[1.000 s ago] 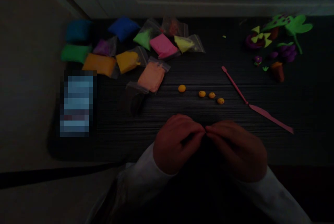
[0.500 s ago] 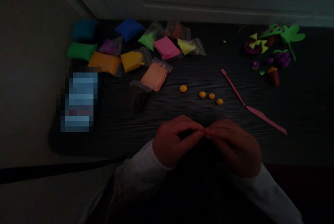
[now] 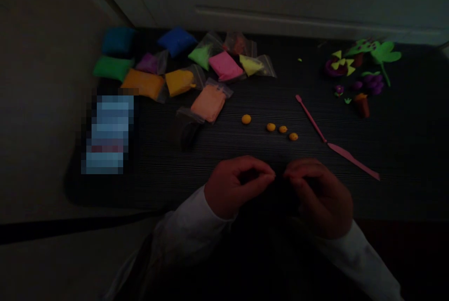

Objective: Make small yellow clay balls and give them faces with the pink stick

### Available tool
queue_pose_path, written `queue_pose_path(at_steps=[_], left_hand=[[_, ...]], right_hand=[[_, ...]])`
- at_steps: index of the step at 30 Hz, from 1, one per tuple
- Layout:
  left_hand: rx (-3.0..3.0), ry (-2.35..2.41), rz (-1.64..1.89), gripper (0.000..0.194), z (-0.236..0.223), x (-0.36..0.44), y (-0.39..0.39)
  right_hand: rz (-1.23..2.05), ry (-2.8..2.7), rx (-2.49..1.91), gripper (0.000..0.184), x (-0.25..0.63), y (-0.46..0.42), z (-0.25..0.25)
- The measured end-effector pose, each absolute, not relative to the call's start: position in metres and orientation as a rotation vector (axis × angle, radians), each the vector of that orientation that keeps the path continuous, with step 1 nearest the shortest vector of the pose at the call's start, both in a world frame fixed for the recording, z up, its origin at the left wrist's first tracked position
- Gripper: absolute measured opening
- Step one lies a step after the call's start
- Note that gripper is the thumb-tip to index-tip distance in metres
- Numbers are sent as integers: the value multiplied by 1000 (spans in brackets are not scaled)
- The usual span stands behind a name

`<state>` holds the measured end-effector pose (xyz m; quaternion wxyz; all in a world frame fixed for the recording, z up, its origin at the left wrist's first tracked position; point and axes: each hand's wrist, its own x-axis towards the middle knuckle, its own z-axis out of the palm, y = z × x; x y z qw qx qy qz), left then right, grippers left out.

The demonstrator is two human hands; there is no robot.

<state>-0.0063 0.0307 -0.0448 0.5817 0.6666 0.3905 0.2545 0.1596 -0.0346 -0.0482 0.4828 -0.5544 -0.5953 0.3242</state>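
Over the front of the dark table, my left hand (image 3: 235,186) is closed in a pinch, thumb against forefinger. Whatever lies between those fingertips is too small and dim to make out. A short gap to the right, my right hand (image 3: 321,195) also pinches with its fingertips, and its contents cannot be seen. Just beyond my hands lie several small yellow clay balls: a plain one (image 3: 246,119) on the left and speckled ones (image 3: 271,127) to its right. A pink modelling tool (image 3: 311,118) and a pink plastic clay knife (image 3: 353,159) lie right of them.
Clay packets, among them an orange one (image 3: 143,84), a pink one (image 3: 226,66) and a peach one (image 3: 209,102), spread across the back left. A blurred phone (image 3: 108,135) lies at left. Small clay models, including purple grapes (image 3: 373,84) and a brown pot (image 3: 362,105), stand at back right.
My hands, whose fingertips were touching, have come apart, leaving a small gap. The right hand has turned slightly. The view has shifted a little; the things on the table stay put.
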Motion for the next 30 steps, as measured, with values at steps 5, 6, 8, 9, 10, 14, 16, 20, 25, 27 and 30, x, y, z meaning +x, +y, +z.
queue_pose_path(at_steps=[5, 6, 8, 9, 10, 14, 16, 20, 25, 27, 30], left_hand=[[1789, 981, 748, 7, -49, -8, 32], [1883, 1003, 798, 7, -49, -9, 34], [2106, 1074, 888, 6, -50, -11, 40], [2215, 1126, 903, 7, -51, -12, 44], [2312, 1176, 893, 9, -52, -12, 49], [2522, 1256, 771, 13, -60, -12, 61], [2549, 1250, 749, 15, -66, -12, 64], [2554, 1248, 778, 17, -73, -14, 64], [2528, 1219, 785, 20, -71, -15, 64], [2524, 1215, 801, 20, -70, -15, 64], [2522, 1232, 794, 20, -70, -14, 64]], right_hand=[[823, -1389, -1359, 16, 159, -35, -49], [831, -1377, -1362, 15, 159, -35, -49], [845, -1354, -1359, 14, 158, -35, -48], [848, -1347, -1354, 14, 157, -35, -47], [851, -1340, -1347, 14, 157, -35, -47], [892, -1274, -1327, 14, 156, -35, -47], [942, -1203, -1312, 13, 156, -36, -48], [1116, -968, -1193, 9, 157, -37, -53], [1243, -764, -1063, 7, 160, -31, -57], [1262, -743, -1048, 17, 163, -27, -57], [1294, -710, -1020, 32, 167, -24, -56]])
